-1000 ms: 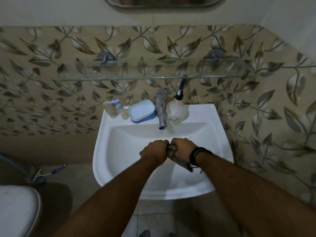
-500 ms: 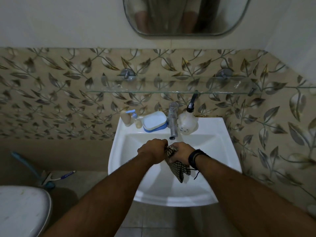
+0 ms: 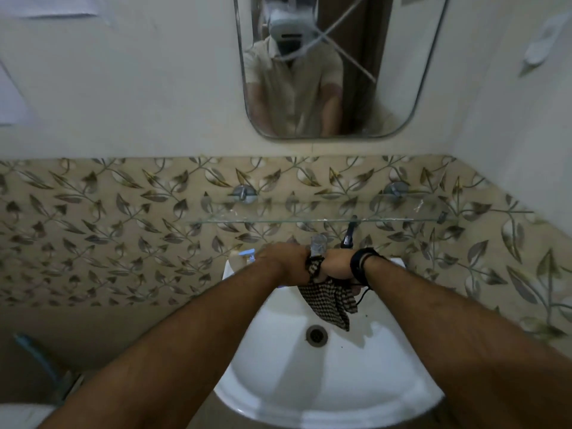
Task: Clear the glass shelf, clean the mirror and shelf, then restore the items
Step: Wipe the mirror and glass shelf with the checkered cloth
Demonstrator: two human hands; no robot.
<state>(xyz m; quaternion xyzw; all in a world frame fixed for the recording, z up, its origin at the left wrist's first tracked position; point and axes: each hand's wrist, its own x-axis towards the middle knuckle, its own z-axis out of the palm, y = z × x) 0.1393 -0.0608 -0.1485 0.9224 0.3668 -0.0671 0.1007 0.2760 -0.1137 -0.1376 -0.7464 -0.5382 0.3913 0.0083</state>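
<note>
While both bare forearms reach out over the basin, the left hand (image 3: 286, 263) and right hand (image 3: 335, 267) meet knuckle to knuckle, each grip curled tight around the same bunched cloth (image 3: 331, 300). It is a woven rag in a small dark-and-light check, wrung into a rope between the fists, with its loose tail hanging limp below the right hand. A dark band with a thin cord (image 3: 360, 264) circles the right wrist. Beneath them lies the white sink (image 3: 325, 382), glossy and smooth, rounded at its near rim, with a round metal drain (image 3: 316, 335) in the bowl. Just past the hands stands a chrome tap (image 3: 318, 243), mostly hidden, beside the dark nozzle of a spray bottle (image 3: 349, 236) and the blue top of a small pump bottle (image 3: 247, 254). Above these runs the glass shelf (image 3: 309, 220), a thin clear slab with a greenish edge, held by two round chrome brackets against glossy beige tiles patterned with leaves. Higher, on the plain pale wall, hangs the mirror (image 3: 399, 72), tall with rounded lower corners and a slim metal frame.
</note>
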